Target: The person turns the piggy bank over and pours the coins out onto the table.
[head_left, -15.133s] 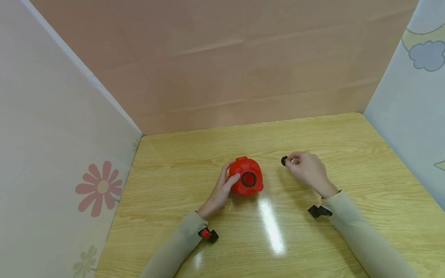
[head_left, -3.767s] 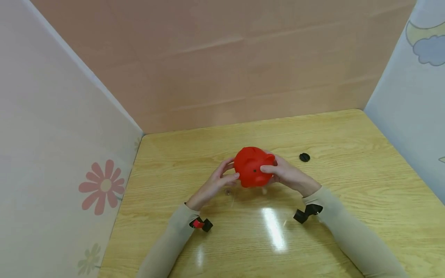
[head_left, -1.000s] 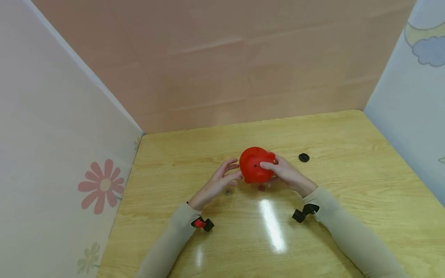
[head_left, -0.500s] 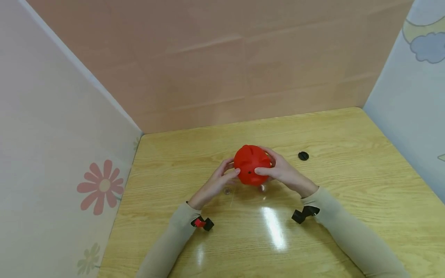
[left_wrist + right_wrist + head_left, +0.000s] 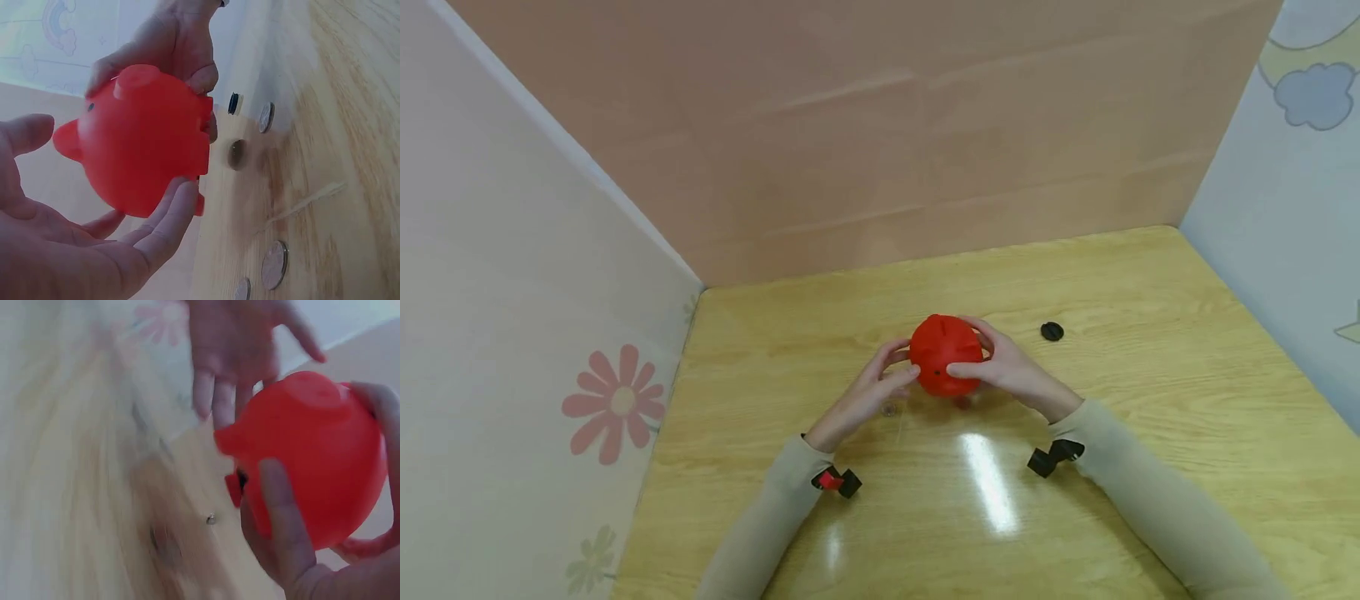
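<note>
My right hand (image 5: 1009,368) grips a red piggy bank (image 5: 946,346) above the table, thumb across its face, belly downward. Beside its other flank is my left hand (image 5: 880,385), fingers extended; in the left wrist view the fingertips (image 5: 182,190) reach the belly, while the thumb stands apart. Several coins (image 5: 275,264) lie on the wood under the bank. A blurred coin (image 5: 237,154) shows just below it, perhaps in the air. One coin (image 5: 890,409) is near my left palm. The belly opening is mostly hidden.
A black round stopper (image 5: 1052,332) lies on the wooden table (image 5: 805,333), right of the hands. A brown panel (image 5: 820,150) rises along the back edge, with pale printed walls on the left (image 5: 512,292) and right (image 5: 1292,217). Black camera mounts (image 5: 1052,458) sit at the wrists.
The stopper has gone from my right hand to the table. My right hand has taken the piggy bank, now turned belly down, and coins have appeared beneath. Lately the bank tilts back and forth.
</note>
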The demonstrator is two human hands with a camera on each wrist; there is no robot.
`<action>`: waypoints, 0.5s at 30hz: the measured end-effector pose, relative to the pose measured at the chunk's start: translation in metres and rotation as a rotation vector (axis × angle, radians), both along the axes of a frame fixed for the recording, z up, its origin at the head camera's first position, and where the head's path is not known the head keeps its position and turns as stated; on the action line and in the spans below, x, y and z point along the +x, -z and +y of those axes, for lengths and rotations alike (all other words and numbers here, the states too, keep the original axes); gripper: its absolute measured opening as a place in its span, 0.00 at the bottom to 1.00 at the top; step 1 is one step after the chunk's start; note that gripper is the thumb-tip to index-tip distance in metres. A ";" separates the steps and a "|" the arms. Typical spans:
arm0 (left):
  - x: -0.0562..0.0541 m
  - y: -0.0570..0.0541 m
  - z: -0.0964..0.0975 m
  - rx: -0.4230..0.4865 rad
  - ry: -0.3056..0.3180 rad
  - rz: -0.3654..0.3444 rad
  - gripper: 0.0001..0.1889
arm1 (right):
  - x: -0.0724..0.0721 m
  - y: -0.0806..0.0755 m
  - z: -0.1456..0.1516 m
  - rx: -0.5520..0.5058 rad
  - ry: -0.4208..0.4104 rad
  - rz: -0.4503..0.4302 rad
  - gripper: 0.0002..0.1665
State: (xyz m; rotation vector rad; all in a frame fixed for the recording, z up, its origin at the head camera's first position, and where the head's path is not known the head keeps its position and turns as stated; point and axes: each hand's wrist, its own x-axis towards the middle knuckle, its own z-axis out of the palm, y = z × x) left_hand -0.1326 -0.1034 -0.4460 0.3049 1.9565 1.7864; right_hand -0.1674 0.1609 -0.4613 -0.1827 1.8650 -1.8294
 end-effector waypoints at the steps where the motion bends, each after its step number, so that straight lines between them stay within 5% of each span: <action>1: 0.000 0.000 0.000 -0.003 -0.003 -0.003 0.34 | 0.000 0.000 -0.001 0.013 0.005 0.011 0.50; 15: -0.002 -0.002 0.000 -0.029 0.008 -0.012 0.35 | 0.006 -0.013 -0.002 -0.022 0.002 0.046 0.50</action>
